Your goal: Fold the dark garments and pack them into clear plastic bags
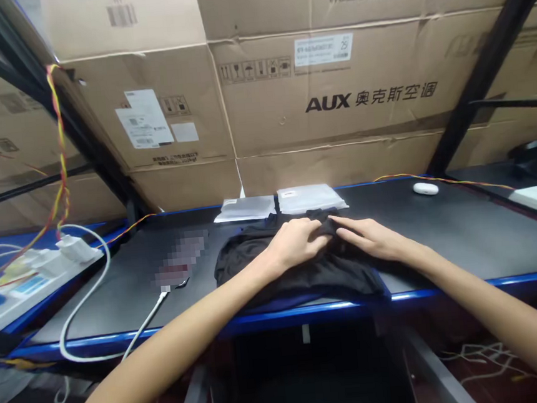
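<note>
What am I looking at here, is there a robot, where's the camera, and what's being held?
No robot: these are a person's bare hands, left and right, in one picture from a camera on their head. Both hands' fingers touch bunched black cloth; how firmly they grip isn't clear. On the dark, blue-edged surface also lie two pale packets, a small white case and a blurred-out item by a white cable. Cardboard boxes stand behind.
</note>
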